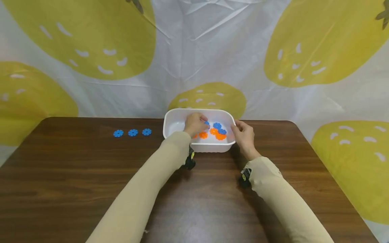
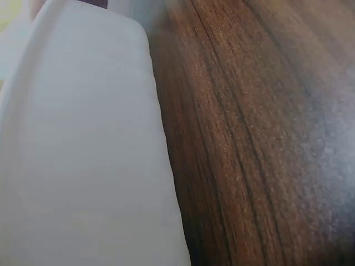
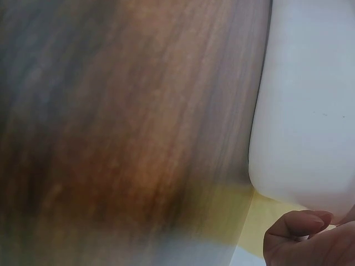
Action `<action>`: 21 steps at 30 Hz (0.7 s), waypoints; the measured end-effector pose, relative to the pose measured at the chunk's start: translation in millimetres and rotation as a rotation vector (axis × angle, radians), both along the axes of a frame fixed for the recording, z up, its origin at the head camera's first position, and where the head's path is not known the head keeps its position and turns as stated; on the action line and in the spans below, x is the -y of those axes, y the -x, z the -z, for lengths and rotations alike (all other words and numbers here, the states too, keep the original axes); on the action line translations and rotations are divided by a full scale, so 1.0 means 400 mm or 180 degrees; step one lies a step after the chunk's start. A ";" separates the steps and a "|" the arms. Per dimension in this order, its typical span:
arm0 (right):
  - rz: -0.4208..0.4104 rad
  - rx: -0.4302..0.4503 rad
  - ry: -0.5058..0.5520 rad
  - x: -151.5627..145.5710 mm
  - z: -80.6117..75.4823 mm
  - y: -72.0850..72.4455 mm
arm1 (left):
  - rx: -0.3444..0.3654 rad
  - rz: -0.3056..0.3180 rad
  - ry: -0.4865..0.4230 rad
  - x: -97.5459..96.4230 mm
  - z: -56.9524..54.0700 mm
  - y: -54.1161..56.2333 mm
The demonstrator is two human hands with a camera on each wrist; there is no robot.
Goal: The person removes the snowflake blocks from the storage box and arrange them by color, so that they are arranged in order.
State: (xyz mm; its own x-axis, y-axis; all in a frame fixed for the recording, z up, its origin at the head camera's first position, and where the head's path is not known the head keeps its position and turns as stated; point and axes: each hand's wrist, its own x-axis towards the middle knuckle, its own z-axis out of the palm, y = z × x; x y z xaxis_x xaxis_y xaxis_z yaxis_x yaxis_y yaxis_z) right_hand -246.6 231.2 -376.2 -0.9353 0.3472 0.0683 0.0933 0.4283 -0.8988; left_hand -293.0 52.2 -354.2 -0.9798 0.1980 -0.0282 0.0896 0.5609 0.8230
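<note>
A white plastic basin (image 1: 209,147) stands near the back edge of the table. My left hand (image 1: 194,125) reaches into it over the front rim and pinches a blue notched disc (image 1: 207,123) between thumb and fingers. Several other blue discs (image 1: 217,125) and orange discs (image 1: 203,135) lie on the basin floor, some overlapping; the left hand hides part of them. At the basin's right end, my right hand (image 1: 244,135) grips the rim. In the right wrist view this hand (image 3: 310,235) shows at the lower corner, against the basin wall (image 3: 305,122).
To the left of the basin, three blue discs (image 1: 132,132) lie in a row on the brown wooden table (image 1: 91,175). A white cloth with yellow fruit prints (image 1: 209,94) hangs behind the table. The basin's outer wall (image 2: 94,138) fills much of the left wrist view.
</note>
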 end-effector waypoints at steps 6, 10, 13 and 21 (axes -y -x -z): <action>-0.0009 0.0011 0.0029 -0.001 -0.002 0.004 | 0.0140 0.0032 -0.0284 0.017 -0.006 -0.006; -0.0049 0.0048 0.0061 -0.003 -0.005 0.004 | 0.0190 0.0022 -0.0352 0.025 -0.007 -0.003; -0.0046 0.0062 0.0053 -0.004 -0.005 0.005 | 0.0209 0.0024 -0.0437 0.031 -0.009 -0.003; -0.0010 0.0091 0.0044 -0.005 -0.003 0.008 | 0.0329 0.0010 -0.0785 0.049 -0.023 -0.005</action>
State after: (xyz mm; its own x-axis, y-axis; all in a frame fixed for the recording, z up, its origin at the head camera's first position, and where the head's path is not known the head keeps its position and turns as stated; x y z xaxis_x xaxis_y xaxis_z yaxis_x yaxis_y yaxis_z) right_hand -249.9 233.2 -375.2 -0.9379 0.3451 0.0367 0.1179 0.4162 -0.9016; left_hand -290.8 32.5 -345.1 -0.9736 0.2144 -0.0787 -0.0006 0.3422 0.9396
